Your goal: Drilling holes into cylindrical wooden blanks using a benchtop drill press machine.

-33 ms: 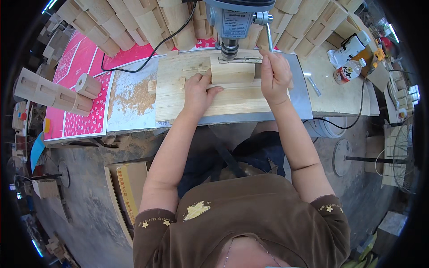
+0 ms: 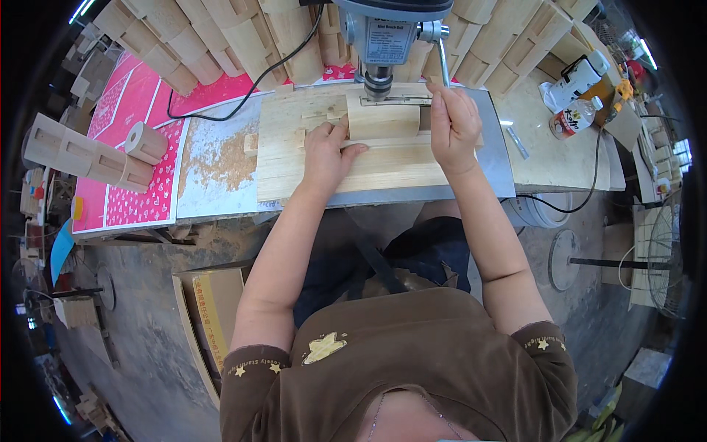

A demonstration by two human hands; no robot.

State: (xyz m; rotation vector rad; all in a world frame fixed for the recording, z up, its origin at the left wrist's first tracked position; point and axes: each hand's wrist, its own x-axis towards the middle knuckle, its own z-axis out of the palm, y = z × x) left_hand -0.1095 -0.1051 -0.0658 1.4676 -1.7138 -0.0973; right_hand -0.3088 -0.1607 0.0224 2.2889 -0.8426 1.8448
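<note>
A bench drill press (image 2: 384, 33) stands at the back of the workbench, its chuck just above a pale wooden block (image 2: 383, 121). The block rests on a wide wooden board (image 2: 331, 173) that lies on a grey metal plate (image 2: 493, 158). My left hand (image 2: 328, 151) lies flat on the board, fingers pressed against the block's left side. My right hand (image 2: 453, 125) is closed around the press's metal feed lever (image 2: 442, 62), to the right of the block.
Stacked wooden parts (image 2: 243, 37) line the back of the bench. To the left are a pink patterned sheet (image 2: 132, 199), more wooden pieces (image 2: 81, 151) and sawdust (image 2: 217, 158). A black cable (image 2: 243, 96) crosses the bench. A plastic bottle (image 2: 573, 118) is at right, a cardboard box (image 2: 213, 309) on the floor.
</note>
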